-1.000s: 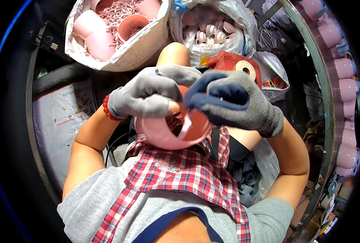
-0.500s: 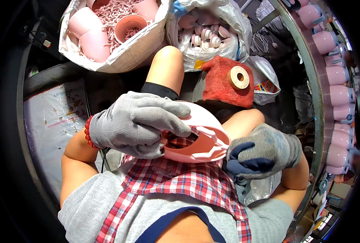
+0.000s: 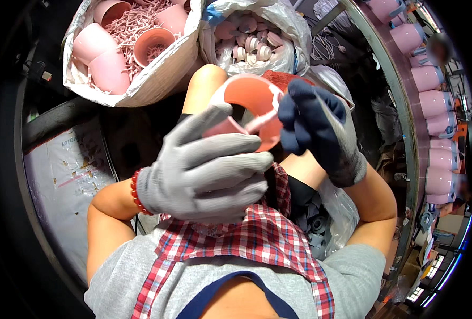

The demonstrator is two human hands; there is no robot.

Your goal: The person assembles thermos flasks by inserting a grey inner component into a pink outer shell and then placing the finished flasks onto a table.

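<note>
In front of my knees a pink plastic jug shell (image 3: 246,87) is tilted so that its round opening and orange-looking inside show. My left hand (image 3: 206,165), in a grey knitted glove, holds it from the near side, thumb at the left and fingers across the front, hiding the lower part. A pale strip (image 3: 260,122) crosses the opening, blurred. My right hand (image 3: 321,125), in a grey glove with navy palm and fingers, is closed beside the shell's right rim. Whatever is between its fingers is hidden.
A white sack (image 3: 159,87) holds pink cups and curly pink scraps. The plastic bag (image 3: 294,32) beside it holds small pink and white parts. A red cloth-covered block (image 3: 281,78) lies behind my hands. Pink jugs (image 3: 435,101) line a metal-edged bench on the right. Grey parts (image 3: 315,226) lie near my lap.
Both hands and the jug shell have risen away from my lap. The shell has turned to show its round opening. My right hand has rotated, showing its navy fingers.
</note>
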